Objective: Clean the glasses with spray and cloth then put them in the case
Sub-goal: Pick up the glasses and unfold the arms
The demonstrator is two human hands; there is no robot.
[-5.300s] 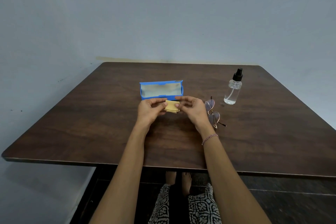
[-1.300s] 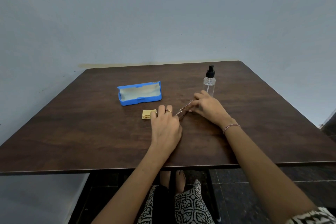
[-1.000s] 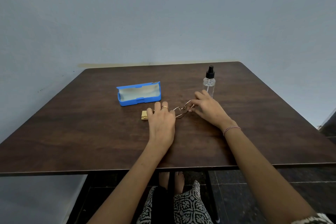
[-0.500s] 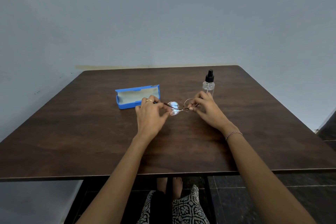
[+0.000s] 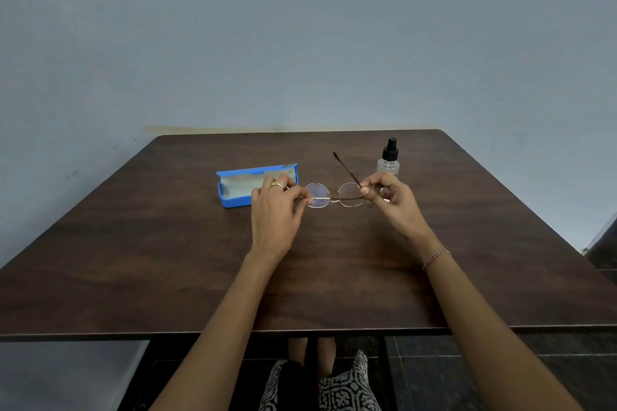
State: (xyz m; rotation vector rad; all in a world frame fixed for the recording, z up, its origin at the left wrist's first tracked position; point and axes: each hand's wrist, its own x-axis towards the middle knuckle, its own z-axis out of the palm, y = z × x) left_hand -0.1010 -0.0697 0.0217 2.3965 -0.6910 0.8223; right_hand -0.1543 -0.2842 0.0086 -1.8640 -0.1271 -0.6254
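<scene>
Gold and thin, the round glasses point(image 5: 334, 196) sit between two hands over the middle of the dark brown wooden desk point(image 5: 167, 260). The two lenses stand upright and face the person. The left hand point(image 5: 275, 207) pinches the left end of the frame with its thumb and curled fingers point(image 5: 302, 195). The right hand point(image 5: 390, 200) pinches the right end, and its fingers point(image 5: 367, 190) are curled too, with the thumb on the frame. One side arm point(image 5: 345, 168) of the glasses is swung out and points up and away, toward the wall point(image 5: 300, 43). The other side arm lies folded flat across the lenses. A gold ring point(image 5: 278, 184) is on the left hand, and a thin bead bracelet point(image 5: 435, 257) is on the right wrist. Behind the left hand a blue case point(image 5: 240, 183) lies open on the desk, pale inside, and the hand hides part of it. Behind the right hand a clear spray bottle point(image 5: 389, 157) with a black top stands upright, and the hand hides its bottom. The wall behind the desk is plain grey-blue. Under the near edge of the desk you can see black and white clothes point(image 5: 347, 387) on the person's lap and bare feet point(image 5: 314, 354) on the dark floor.
</scene>
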